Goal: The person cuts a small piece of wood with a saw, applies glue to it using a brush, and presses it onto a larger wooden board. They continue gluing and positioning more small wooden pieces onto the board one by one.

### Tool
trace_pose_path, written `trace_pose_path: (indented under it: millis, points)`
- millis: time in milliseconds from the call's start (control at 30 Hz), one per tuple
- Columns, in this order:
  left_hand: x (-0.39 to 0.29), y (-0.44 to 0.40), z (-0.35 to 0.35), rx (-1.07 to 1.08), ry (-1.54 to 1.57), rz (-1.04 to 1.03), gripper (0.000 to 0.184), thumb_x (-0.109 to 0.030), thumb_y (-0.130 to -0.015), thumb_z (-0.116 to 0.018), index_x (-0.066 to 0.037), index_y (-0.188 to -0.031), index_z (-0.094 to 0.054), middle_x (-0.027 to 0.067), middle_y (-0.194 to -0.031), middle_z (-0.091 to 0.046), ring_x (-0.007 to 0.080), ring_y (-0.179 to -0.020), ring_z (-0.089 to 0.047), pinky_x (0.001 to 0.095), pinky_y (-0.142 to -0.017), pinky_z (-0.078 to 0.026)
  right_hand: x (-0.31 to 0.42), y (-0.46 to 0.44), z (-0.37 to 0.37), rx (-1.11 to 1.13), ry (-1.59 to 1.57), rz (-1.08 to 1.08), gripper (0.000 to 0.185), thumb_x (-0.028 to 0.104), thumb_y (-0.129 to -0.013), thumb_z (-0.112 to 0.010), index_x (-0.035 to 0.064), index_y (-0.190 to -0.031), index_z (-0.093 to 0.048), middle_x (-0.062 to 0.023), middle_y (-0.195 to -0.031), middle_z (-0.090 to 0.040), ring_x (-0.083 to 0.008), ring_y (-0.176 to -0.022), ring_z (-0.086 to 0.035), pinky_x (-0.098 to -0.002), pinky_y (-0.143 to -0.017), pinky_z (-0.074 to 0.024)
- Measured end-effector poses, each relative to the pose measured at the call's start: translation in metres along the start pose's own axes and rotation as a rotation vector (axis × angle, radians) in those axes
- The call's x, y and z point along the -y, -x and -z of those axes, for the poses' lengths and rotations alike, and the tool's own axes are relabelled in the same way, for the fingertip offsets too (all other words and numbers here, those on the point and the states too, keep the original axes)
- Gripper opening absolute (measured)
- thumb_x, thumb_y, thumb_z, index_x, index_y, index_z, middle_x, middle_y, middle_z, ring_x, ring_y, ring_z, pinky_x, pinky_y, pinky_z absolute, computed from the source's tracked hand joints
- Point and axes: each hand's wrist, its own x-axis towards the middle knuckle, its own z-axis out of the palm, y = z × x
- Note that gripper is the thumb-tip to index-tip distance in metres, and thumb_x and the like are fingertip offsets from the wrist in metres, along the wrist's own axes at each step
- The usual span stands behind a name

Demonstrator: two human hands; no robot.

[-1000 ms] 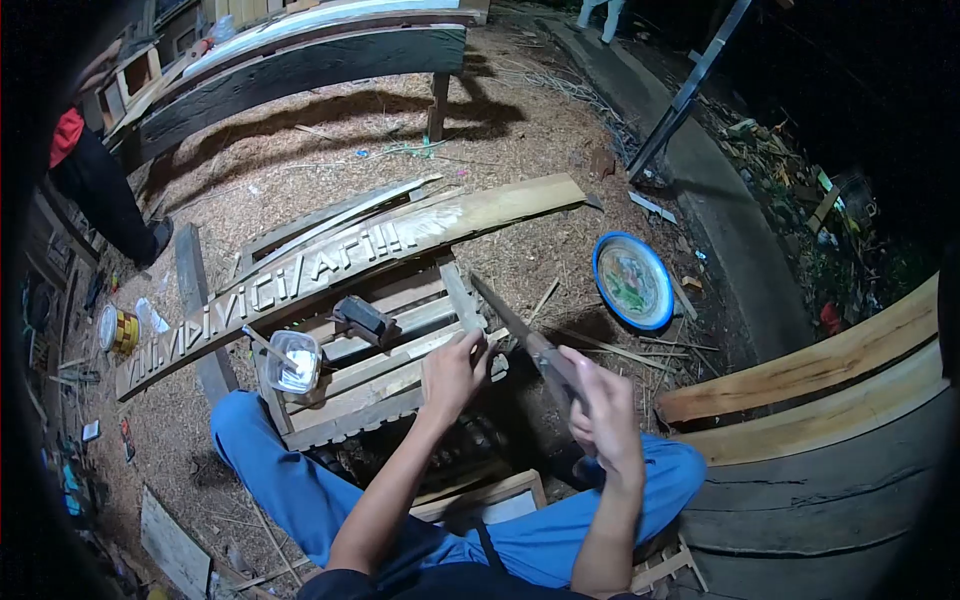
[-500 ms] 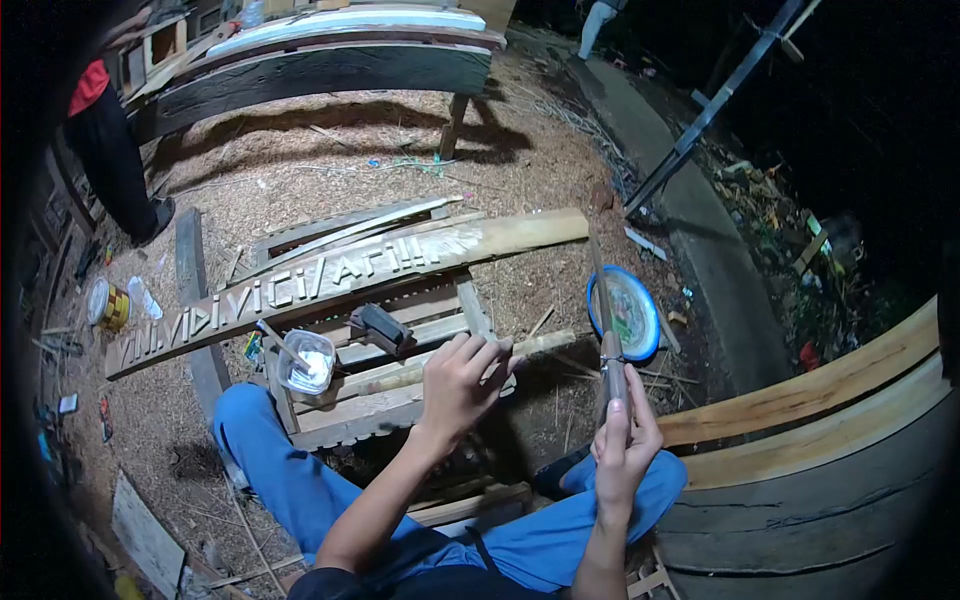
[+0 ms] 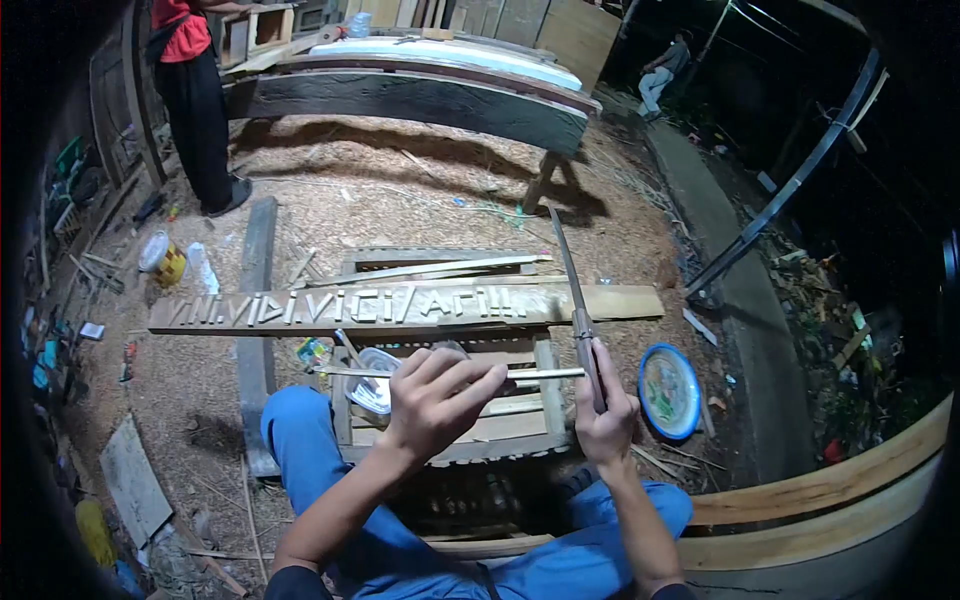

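Ground: shavings and loose scraps under harsh light, dark at the edges.
Far left: a can on the shavings; behind it a standing person in red top and dark trousers, beside a long bench.
Beam: a dark timber lying under the left part of the lettered board.
Stand: slatted wood in front of the wearer, a tub of white stuff on its left side.
Left hand: fingers curled closed round a thin stick, held level above the stand, its right end at the knife; whether they touch, I cannot tell.
Right hand: fingers wrapped round the handle of the knife, blade pointing up and away.
Right: a blue-rimmed tray, a path, a slanting pole, a second person beyond, pale planks near.
Writing: raised letters on the board; first word unclear, then "VIDI.VICI/Ari!!!".
Can label: yellow and brown, unreadable.
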Motion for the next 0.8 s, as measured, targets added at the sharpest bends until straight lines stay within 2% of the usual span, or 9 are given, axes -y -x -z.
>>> trace_pose_path:
  millis: [133,233,300,400,467,533,600,733,800]
  points:
    - [-0.003,0.002,0.010,0.069,-0.082,-0.103,0.030,-0.008,-0.075,-0.081,-0.017,-0.103,-0.074,-0.0023,-0.090,-0.074,0.0166,-0.076,-0.065,0.0333,-0.075,-0.043,-0.025,-0.002,-0.024,0.063,0.024,-0.082,0.048,0.022,-0.098,-0.062,0.0039,-0.142,-0.058,-0.0268,-0.114,-0.071,-0.0412,-0.095,-0.074,-0.0445,-0.078,-0.0588]
    - [-0.004,0.005,0.014,0.119,-0.176,-0.189,0.032,-0.011,-0.077,-0.082,-0.018,-0.107,-0.072,-0.0023,-0.094,-0.075,0.0159,-0.078,-0.065,0.0343,-0.080,-0.041,-0.022,0.000,-0.035,0.031,0.019,-0.115,0.045,0.022,-0.097,-0.063,0.0063,-0.139,-0.061,-0.0257,-0.103,-0.072,-0.0416,-0.088,-0.074,-0.0463,-0.075,-0.0591]
    - [-0.003,0.004,0.013,0.119,-0.202,-0.210,0.029,-0.013,-0.077,-0.080,-0.020,-0.105,-0.074,-0.0045,-0.094,-0.074,0.0132,-0.079,-0.063,0.0324,-0.081,-0.040,-0.024,-0.003,-0.042,0.012,0.044,-0.056,0.044,0.022,-0.095,-0.065,0.0095,-0.138,-0.063,-0.0223,-0.090,-0.074,-0.0402,-0.075,-0.073,-0.0473,-0.068,-0.0587]
    - [0.006,0.005,0.010,0.104,-0.237,-0.254,0.026,-0.015,-0.078,-0.078,-0.022,-0.103,-0.074,-0.0070,-0.093,-0.073,0.0109,-0.078,-0.061,0.0304,-0.082,-0.038,-0.024,-0.002,-0.049,0.015,0.106,-0.025,0.045,0.024,-0.095,-0.065,0.0101,-0.137,-0.063,-0.0209,-0.083,-0.073,-0.0394,-0.070,-0.072,-0.0475,-0.065,-0.0581]
    - [0.014,0.006,0.008,0.121,-0.195,-0.286,0.026,-0.014,-0.079,-0.078,-0.019,-0.104,-0.074,-0.0058,-0.090,-0.072,0.0109,-0.074,-0.061,0.0305,-0.080,-0.040,-0.026,-0.001,-0.055,0.015,0.121,-0.035,0.045,0.025,-0.095,-0.065,0.0105,-0.137,-0.063,-0.0210,-0.081,-0.073,-0.0392,-0.069,-0.072,-0.0477,-0.065,-0.0579]
    - [0.026,0.013,0.005,0.189,-0.125,-0.215,0.023,-0.015,-0.082,-0.079,-0.014,-0.105,-0.074,-0.0045,-0.086,-0.070,0.0110,-0.069,-0.060,0.0302,-0.073,-0.042,-0.028,0.002,-0.059,0.017,0.148,-0.043,0.045,0.025,-0.095,-0.065,0.0108,-0.137,-0.063,-0.0210,-0.079,-0.072,-0.0390,-0.068,-0.071,-0.0479,-0.064,-0.0577]
    - [0.041,0.028,-0.002,0.181,-0.049,-0.129,0.030,-0.022,-0.083,-0.084,-0.008,-0.107,-0.072,-0.0009,-0.080,-0.067,0.0141,-0.065,-0.062,0.0302,-0.060,-0.044,-0.032,0.005,-0.065,0.049,0.238,-0.073,0.045,0.025,-0.094,-0.066,0.0112,-0.137,-0.063,-0.0210,-0.076,-0.072,-0.0387,-0.067,-0.071,-0.0482,-0.064,-0.0576]
    - [0.057,0.051,0.004,0.307,-0.048,0.065,0.020,-0.015,-0.086,-0.080,-0.006,-0.102,-0.071,0.0058,-0.087,-0.075,0.0198,-0.067,-0.067,0.0331,-0.061,-0.045,-0.040,0.013,-0.078,0.100,0.356,-0.063,0.046,0.025,-0.094,-0.066,0.0122,-0.138,-0.062,-0.0186,-0.069,-0.069,-0.0383,-0.061,-0.069,-0.0485,-0.061,-0.0557]
    - [0.061,0.053,0.010,0.296,-0.073,0.106,0.017,-0.015,-0.087,-0.079,-0.007,-0.101,-0.071,0.0038,-0.084,-0.074,0.0194,-0.065,-0.066,0.0332,-0.060,-0.045,-0.039,0.017,-0.083,0.153,0.392,-0.059,0.049,0.026,-0.094,-0.067,0.0119,-0.141,-0.060,-0.0183,-0.068,-0.069,-0.0382,-0.060,-0.068,-0.0485,-0.061,-0.0551]
